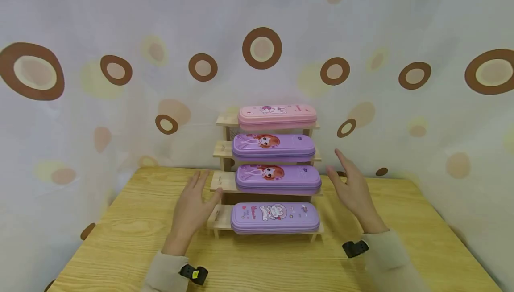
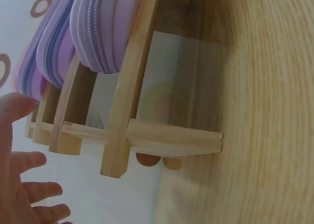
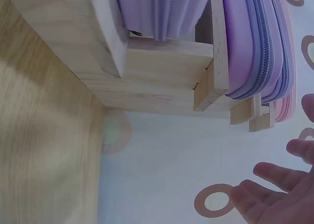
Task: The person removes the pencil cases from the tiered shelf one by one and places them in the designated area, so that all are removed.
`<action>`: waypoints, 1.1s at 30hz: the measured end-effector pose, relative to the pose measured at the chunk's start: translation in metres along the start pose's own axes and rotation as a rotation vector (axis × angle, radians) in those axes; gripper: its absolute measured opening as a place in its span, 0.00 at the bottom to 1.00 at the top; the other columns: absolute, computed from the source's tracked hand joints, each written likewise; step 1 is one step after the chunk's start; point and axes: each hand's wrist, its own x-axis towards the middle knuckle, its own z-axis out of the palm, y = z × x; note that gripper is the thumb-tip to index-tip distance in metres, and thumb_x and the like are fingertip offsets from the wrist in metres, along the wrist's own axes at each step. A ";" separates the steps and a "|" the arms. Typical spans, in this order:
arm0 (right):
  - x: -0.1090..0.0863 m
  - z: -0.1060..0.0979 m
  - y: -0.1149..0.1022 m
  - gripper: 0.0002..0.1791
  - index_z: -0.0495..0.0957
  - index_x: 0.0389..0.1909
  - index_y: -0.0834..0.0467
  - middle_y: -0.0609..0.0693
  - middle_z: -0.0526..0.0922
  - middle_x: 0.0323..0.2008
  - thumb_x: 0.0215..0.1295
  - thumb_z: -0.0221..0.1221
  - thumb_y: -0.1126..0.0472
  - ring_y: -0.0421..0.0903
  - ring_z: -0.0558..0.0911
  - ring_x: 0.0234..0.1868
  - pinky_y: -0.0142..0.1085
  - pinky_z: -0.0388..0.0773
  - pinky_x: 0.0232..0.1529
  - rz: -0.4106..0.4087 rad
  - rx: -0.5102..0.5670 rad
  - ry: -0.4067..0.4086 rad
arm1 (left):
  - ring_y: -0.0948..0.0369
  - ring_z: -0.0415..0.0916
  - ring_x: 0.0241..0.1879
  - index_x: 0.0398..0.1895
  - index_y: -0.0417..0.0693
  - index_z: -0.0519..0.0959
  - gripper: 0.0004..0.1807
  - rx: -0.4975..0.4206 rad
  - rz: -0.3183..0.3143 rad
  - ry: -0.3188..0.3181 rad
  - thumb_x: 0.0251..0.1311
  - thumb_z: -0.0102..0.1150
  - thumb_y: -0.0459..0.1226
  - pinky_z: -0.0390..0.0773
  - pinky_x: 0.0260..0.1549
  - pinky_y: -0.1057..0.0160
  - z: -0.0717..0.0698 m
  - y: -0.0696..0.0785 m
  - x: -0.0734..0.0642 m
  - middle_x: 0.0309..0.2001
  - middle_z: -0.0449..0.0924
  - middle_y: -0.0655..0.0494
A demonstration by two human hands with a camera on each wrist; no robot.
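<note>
A stepped wooden rack stands on the table, with one zippered pencil case on each tier. On top is a pink pencil case with a bunny print. Below it lie two purple pencil cases, an upper one and a lower one, both printed with a red-haired doll. The lowest tier bears a lavender bunny pencil case. My left hand is at the rack's left side, thumb near the lower tiers, fingers extended. To the right, my right hand hovers with fingers spread, holding nothing.
The wood-grain table extends on both sides of the rack. Behind it hangs a pale curtain with brown rings and spots. Each wrist wears a black strap, one on the left and one on the right.
</note>
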 end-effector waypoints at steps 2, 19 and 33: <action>0.005 -0.001 -0.001 0.35 0.53 0.78 0.54 0.65 0.59 0.72 0.76 0.50 0.47 0.68 0.58 0.70 0.66 0.59 0.63 0.013 0.004 -0.001 | 0.41 0.50 0.73 0.77 0.51 0.58 0.41 -0.046 -0.011 0.000 0.67 0.49 0.61 0.57 0.65 0.36 0.002 -0.001 0.000 0.76 0.52 0.42; 0.057 -0.004 -0.007 0.38 0.50 0.79 0.45 0.60 0.59 0.73 0.73 0.55 0.48 0.63 0.60 0.71 0.65 0.57 0.65 0.050 0.369 -0.026 | 0.44 0.60 0.69 0.76 0.53 0.58 0.35 -0.332 -0.052 0.081 0.70 0.53 0.52 0.63 0.63 0.40 0.022 -0.002 0.006 0.74 0.58 0.47; 0.094 -0.014 -0.036 0.39 0.48 0.78 0.56 0.69 0.56 0.72 0.73 0.57 0.57 0.69 0.58 0.70 0.64 0.60 0.64 0.028 0.342 -0.072 | 0.39 0.62 0.67 0.76 0.49 0.56 0.34 -0.585 -0.104 0.058 0.71 0.53 0.47 0.66 0.62 0.43 0.032 0.003 0.010 0.73 0.57 0.41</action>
